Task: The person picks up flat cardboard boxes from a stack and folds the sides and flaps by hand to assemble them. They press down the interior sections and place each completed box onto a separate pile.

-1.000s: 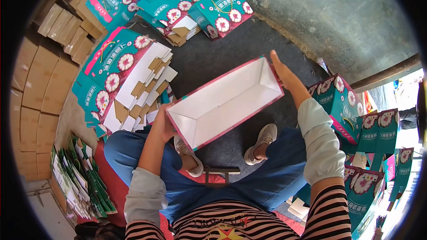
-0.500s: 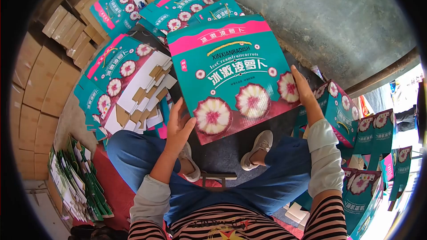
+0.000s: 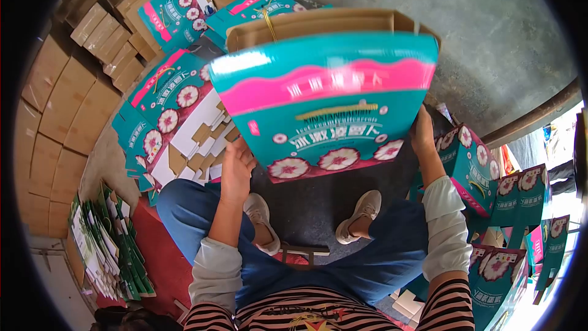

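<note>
A teal and pink printed carton stands tilted in front of me, its brown inside showing along the open top. A yellow rope handle shows on its front, and another piece of rope hangs at the back panel. My right hand holds the carton's right side, with its fingers partly hidden behind the edge. At the lower left side of the carton is my left hand, fingers spread and bent beside the edge; whether they touch it is unclear.
Flattened teal cartons lie in a pile at the left. Brown boxes are stacked behind them. Green folded cartons stand at lower left. Assembled teal cartons stand at the right. A concrete wall rises behind.
The carton has tipped and risen, so its top is now open toward me and its brown inside shows. My left hand has moved slightly left and away from its front face.
</note>
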`<state>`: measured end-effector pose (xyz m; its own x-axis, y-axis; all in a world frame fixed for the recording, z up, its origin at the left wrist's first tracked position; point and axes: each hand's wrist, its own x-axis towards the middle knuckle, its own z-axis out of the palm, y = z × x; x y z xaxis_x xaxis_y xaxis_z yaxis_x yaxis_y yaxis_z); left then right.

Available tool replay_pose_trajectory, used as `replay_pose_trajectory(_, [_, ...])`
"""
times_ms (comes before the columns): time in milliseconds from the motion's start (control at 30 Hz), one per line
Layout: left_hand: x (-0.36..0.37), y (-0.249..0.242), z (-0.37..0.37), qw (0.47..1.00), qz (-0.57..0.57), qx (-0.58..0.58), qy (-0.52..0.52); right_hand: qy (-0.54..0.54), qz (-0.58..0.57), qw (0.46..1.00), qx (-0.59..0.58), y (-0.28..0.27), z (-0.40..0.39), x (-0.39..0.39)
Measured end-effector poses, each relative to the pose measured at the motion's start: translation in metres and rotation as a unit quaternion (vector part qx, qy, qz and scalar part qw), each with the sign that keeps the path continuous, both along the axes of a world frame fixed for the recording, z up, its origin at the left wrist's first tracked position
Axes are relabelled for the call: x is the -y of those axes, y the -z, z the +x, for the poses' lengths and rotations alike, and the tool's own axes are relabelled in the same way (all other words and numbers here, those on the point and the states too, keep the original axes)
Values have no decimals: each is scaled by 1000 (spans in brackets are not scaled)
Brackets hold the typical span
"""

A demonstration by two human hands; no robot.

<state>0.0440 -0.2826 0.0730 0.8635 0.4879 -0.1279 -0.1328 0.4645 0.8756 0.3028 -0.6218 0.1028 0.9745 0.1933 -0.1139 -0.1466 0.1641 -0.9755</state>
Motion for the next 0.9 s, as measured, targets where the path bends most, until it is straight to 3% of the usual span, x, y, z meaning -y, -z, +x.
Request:
replay_pose_trajectory(100, [0, 11, -3, 995, -4, -104, 5, -73, -104, 986, -111, 18, -2, 3])
replay_pose_trajectory(200, [2, 40, -9, 980, 49, -191, 39, -186, -80, 965, -168, 37, -5, 8])
replay_pose_trajectory(300, [0, 84, -11, 960, 54, -263, 76, -201, -152, 941, -224, 74, 3, 23])
replay_pose_trajectory(367, [10, 76, -8, 952, 44, -293, 82, -195, -207, 930, -234, 75, 0, 27])
replay_pose_trajectory(467, [14, 84, -7, 951, 137, -263, 85, -208, -245, 938, -132, 55, -2, 29])
replay_pose_trajectory(500, [13, 89, -6, 942, 234, -224, 87, -206, -244, 941, -116, 54, 1, 31])
replay_pose_trajectory(600, [17, 95, 0, 864, 483, -114, 82, -203, -231, 946, -101, 47, 16, 41])
replay_pose_trajectory(667, [26, 72, 2, 788, 608, -65, 74, -209, -199, 947, -140, 43, 23, 45])
replay_pose_trajectory(700, [29, 67, 0, 768, 630, -75, 87, -220, -247, 935, -125, 36, 21, 43])
replay_pose_trajectory(767, [34, 60, -3, 727, 671, -94, 115, -242, -341, 903, -96, 19, 15, 35])
replay_pose_trajectory(800, [35, 58, -3, 731, 664, -100, 119, -294, -400, 867, -29, 22, 13, 33])
replay_pose_trajectory(867, [35, 56, 1, 739, 651, -113, 129, -390, -502, 764, 106, 30, 7, 27])
replay_pose_trajectory(900, [37, 56, 1, 728, 664, -119, 125, -366, -615, 673, 187, 16, -10, 10])
